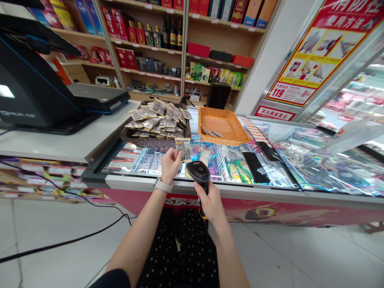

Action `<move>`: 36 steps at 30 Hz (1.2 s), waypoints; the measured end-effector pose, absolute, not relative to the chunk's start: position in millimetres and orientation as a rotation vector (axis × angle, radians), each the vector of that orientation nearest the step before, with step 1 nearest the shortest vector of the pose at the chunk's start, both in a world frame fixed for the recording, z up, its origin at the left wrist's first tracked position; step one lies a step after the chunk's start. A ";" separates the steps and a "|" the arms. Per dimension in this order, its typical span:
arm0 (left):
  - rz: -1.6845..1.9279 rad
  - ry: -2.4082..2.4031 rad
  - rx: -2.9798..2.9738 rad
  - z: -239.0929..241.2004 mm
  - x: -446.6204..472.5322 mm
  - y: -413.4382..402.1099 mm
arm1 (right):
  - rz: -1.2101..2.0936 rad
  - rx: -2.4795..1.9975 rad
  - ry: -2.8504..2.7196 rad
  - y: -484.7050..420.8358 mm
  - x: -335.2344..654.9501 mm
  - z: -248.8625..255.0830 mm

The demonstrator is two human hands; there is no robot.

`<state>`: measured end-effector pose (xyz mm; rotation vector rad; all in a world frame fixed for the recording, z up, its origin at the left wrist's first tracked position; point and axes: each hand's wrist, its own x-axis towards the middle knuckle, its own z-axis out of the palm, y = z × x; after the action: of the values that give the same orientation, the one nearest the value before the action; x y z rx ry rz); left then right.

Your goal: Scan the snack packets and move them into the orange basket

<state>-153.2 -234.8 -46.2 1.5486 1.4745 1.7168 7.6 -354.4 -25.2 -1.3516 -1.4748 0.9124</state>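
1. Head cam: L hand fingers curled in, tips close tgthr, looks like a pinch on the near left edge of a pkt. Pkt sticks up just past the fingertips; can't tell if it also touches the freezer below.
2. R hand has its fingers wrapped round the grip of a scanner, thumb on the left side. Scanner head pokes out past those fingers, just right of & nearer than the L fingertips, apart from the pkt.
3. Dark basket is beyond & left of the L fingers, heaped w/ more pkts.
4. Orange basket sits beyond & a bit right of the R fingers, w/ a few pkts in its near left corner.
5. 2 phones lie on the freezer top, right of the R fingers, one farther back than the other.
6. Watch w/ a pale strap is on the wrist just behind the L fingers.
7. Way left of the L fingers: black till on a counter, cable running across below it.
8. Far beyond both sets of fingers: shelves w/ boxes & bottles; red/yellow poster off to the right.
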 end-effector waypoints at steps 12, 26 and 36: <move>1.728 1.481 1.596 -47.4 -153.1 -236.9 | 0.927 -1.364 -1.493 -352.6 7.0 -26.1; 1.712 1.335 1.493 -27.3 -141.3 -229.5 | 0.887 -1.330 -1.366 -350.2 21.2 -32.0; 1.278 1.139 1.636 46.6 -33.2 -111.3 | 0.766 -1.345 -1.213 -349.7 44.4 -52.1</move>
<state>-33.2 -111.3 46.6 1.6363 1.1390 1.2777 44.4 -349.7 -52.1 -1.3453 -1.2132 0.7664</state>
